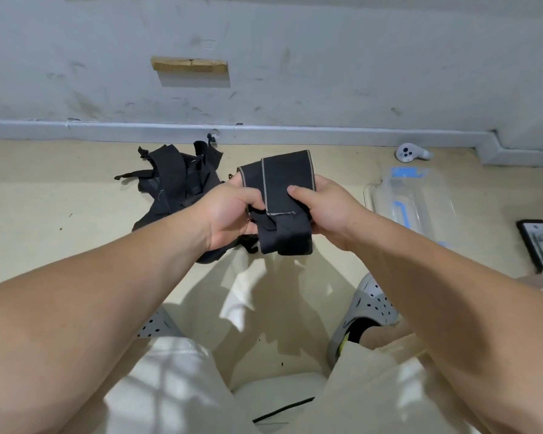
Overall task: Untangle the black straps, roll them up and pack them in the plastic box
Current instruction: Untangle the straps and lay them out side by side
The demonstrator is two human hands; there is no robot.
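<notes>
Both hands [232,214] [323,211] grip one strap [282,189] (folded).

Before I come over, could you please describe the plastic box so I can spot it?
Follow the grey skirting rightward to its step. On the floor before it, near a white controller, lies the plastic box: the only clear thing, with blue markings.

Hidden, partly covered
The folded strap [284,186] is hiding fingers of your right hand [325,211]; your left hand [232,214] is covering part of the strap pile [176,180].
</notes>
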